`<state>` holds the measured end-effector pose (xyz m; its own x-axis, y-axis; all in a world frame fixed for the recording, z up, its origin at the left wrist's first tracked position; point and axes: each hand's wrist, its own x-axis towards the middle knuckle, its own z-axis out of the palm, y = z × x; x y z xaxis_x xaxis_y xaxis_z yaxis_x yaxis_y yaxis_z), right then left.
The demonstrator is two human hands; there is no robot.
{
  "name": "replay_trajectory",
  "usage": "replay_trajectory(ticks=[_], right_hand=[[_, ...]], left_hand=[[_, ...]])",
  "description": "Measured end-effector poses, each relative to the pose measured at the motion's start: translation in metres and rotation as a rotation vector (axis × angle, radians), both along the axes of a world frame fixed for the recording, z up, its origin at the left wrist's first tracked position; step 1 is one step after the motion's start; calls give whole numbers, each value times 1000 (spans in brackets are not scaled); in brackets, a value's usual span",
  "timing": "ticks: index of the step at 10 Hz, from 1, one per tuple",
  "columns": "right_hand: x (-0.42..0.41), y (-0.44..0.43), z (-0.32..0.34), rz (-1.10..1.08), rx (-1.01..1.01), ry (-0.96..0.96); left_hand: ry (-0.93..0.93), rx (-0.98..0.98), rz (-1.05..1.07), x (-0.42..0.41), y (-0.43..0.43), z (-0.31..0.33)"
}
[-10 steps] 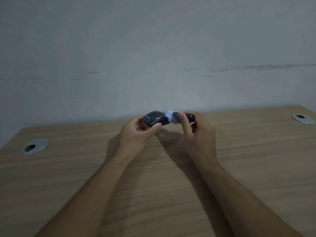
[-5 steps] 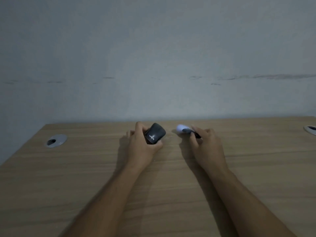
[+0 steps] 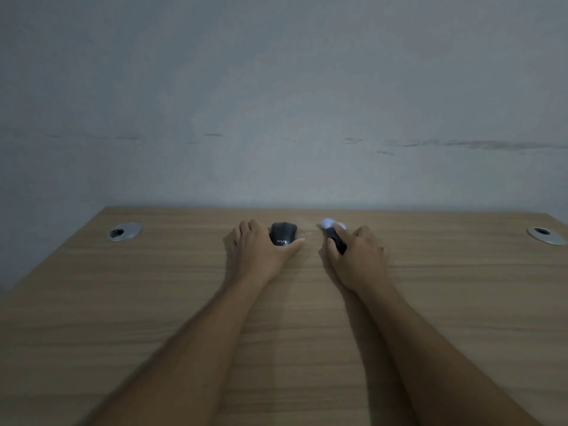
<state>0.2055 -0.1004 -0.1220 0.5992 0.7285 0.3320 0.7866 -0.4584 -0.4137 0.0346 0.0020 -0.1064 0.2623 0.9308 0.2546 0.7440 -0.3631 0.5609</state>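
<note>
A black computer mouse (image 3: 284,232) with white lettering lies on the wooden desk (image 3: 147,302) near its far edge. My left hand (image 3: 258,250) cups it from the left, fingers curled at its side and thumb along its near edge. To the right, my right hand (image 3: 359,259) grips a small dark-handled tool with a white tip (image 3: 328,225), index finger laid along the handle. The white tip points away from me and rests at the desk surface, a short gap from the mouse.
Two round metal cable grommets are set into the desk, one at the far left (image 3: 124,231) and one at the far right (image 3: 545,235). A plain grey wall (image 3: 282,103) rises directly behind the desk's far edge.
Both hands held the mouse and tool together above the desk, tool tip on the mouse. They have since parted and lowered, and the mouse now lies on the desk.
</note>
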Motion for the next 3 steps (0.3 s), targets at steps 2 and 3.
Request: replay_trajectory(ticks=[2, 3], right_hand=[[6, -6, 3, 32, 148, 205], [5, -17, 9, 25, 381, 392]], left_hand=[[25, 25, -153, -32, 13, 1], [132, 33, -227, -43, 21, -10]])
